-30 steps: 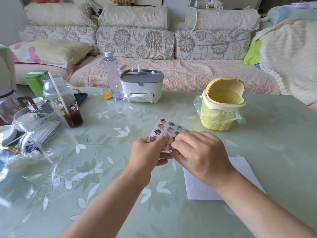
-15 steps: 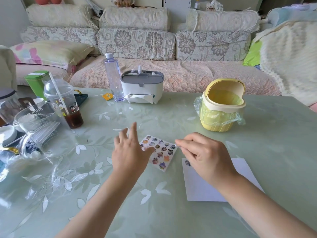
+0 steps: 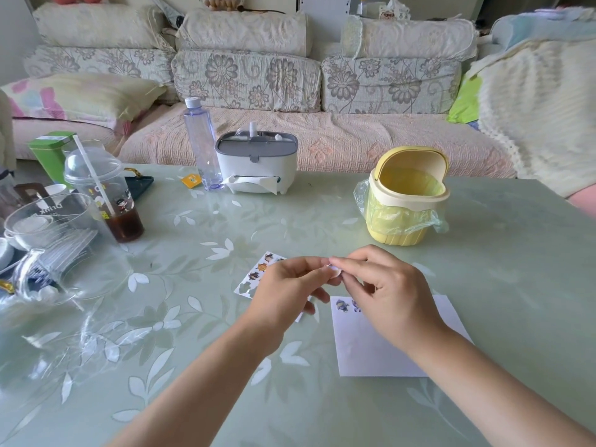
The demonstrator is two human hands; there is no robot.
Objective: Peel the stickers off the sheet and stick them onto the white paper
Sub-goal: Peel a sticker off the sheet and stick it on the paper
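At mid-frame the right hand (image 3: 387, 295) pinches a small pale sticker (image 3: 334, 270) between thumb and forefinger, and the left hand (image 3: 283, 293) pinches its other edge with curled fingertips. The sticker's picture is too small to make out. Under the left hand lies the white sheet of cartoon stickers (image 3: 258, 274), its lower right part hidden. The white paper rectangle (image 3: 367, 350) lies flat on the pale green counter (image 3: 516, 285), partly covered by the right wrist. Two purple stickers (image 3: 342, 305) show at its upper left corner.

left hand (image 3: 283, 290) joins right hand (image 3: 387, 293), pinching sticker (image 3: 334, 270)
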